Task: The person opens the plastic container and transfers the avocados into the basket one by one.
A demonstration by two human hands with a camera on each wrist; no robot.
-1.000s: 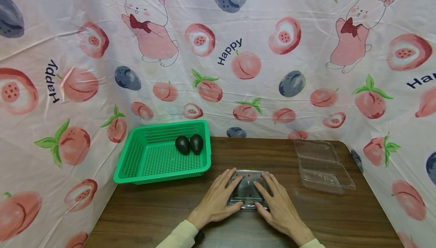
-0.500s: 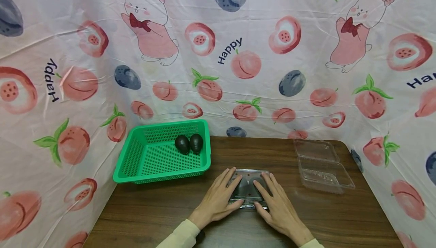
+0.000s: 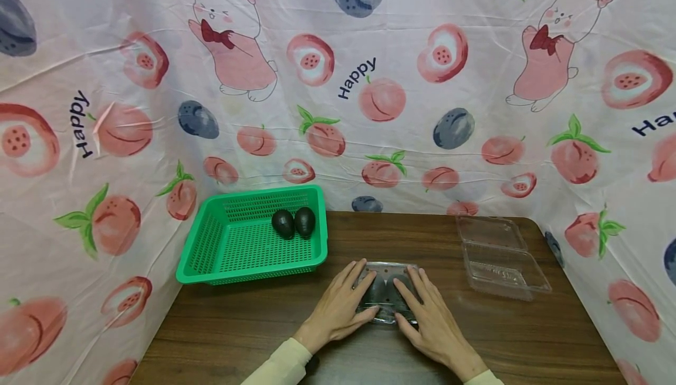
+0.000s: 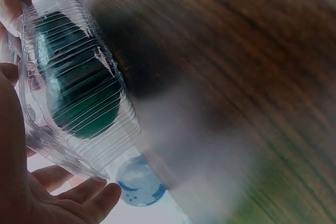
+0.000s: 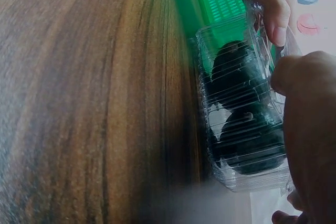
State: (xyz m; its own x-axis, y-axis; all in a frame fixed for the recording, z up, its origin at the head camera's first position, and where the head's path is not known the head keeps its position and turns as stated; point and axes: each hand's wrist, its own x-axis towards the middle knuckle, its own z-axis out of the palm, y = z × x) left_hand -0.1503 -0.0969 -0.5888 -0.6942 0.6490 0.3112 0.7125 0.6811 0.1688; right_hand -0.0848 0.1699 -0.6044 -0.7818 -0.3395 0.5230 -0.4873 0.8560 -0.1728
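Note:
A clear plastic clamshell box, its lid down, sits on the table in front of me. Two dark avocados show through its ribbed wall in the right wrist view, a nearer avocado and a farther avocado. My left hand lies over the box's left side, fingers spread on the lid and thumb at the front edge. Mirroring it, my right hand presses the right side with extended fingers, thumb also by the front edge. In the left wrist view an avocado shows behind the box's side wall.
At the back left stands a green plastic basket with two dark avocados in its right part. A second clear clamshell box lies unfolded toward the right edge of the wooden table. Fruit-print cloth hangs behind and at both sides.
Both hands keep their places on the lid. My left thumb has shifted very slightly away from me along the box's front edge; the basket and second box stay put.

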